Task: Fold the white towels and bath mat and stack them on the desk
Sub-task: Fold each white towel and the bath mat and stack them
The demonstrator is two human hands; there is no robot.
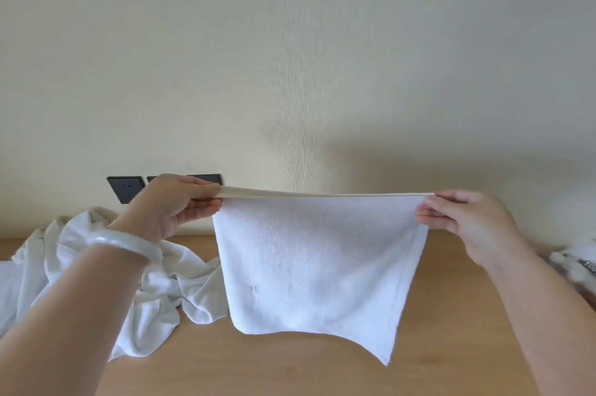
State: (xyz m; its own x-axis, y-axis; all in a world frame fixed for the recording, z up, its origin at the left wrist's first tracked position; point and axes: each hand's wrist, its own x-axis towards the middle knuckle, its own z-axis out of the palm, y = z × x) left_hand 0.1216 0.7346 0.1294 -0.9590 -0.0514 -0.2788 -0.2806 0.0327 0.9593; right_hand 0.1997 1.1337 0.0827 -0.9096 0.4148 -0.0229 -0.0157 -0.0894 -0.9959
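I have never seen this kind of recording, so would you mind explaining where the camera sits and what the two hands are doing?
There is no machine here: a person wears a camera on the head, so this single picture looks forward and down over their own arms. The left hand and the right hand each pinch an upper corner of a white towel, pulling its top edge taut so it hangs over a wooden desk. On the desk to the left lies a crumpled heap of white cloth, not yet folded. A pale bangle sits on the left wrist, and dark wall sockets show behind that hand.
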